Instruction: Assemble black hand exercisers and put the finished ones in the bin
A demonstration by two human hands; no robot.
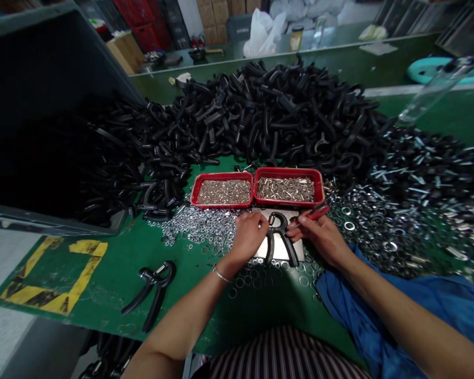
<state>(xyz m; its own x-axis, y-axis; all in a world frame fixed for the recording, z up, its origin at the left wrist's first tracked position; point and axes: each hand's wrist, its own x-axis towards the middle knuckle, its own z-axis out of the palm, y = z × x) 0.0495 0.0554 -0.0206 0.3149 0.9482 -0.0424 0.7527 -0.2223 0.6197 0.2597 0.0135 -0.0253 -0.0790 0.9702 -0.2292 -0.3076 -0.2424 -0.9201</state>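
Note:
A black hand grip strengthener (271, 247) lies on a pale metal plate (262, 251), its two handles pointing toward me. My left hand (249, 237) is at its upper left side, fingers curled together; whatever they pinch is hidden. In my right hand (319, 234) is a red-handled screwdriver (318, 211), its thin shaft pointing left at the strengthener's top. Just beyond the plate, a red tray (221, 176) holds tiny metal parts, and a second red tray (323, 196) beside it holds small metal pins. Another hand grip strengthener (157, 300) rests on the table at the left.
Black plastic handles (260, 116) form a large heap at the back, spilling from a grey crate (114, 216). Loose nuts (197, 226) and washers (256, 276) surround the plate. Metal screws and springs (418, 158) pile up at right, near a blue cloth (411, 310).

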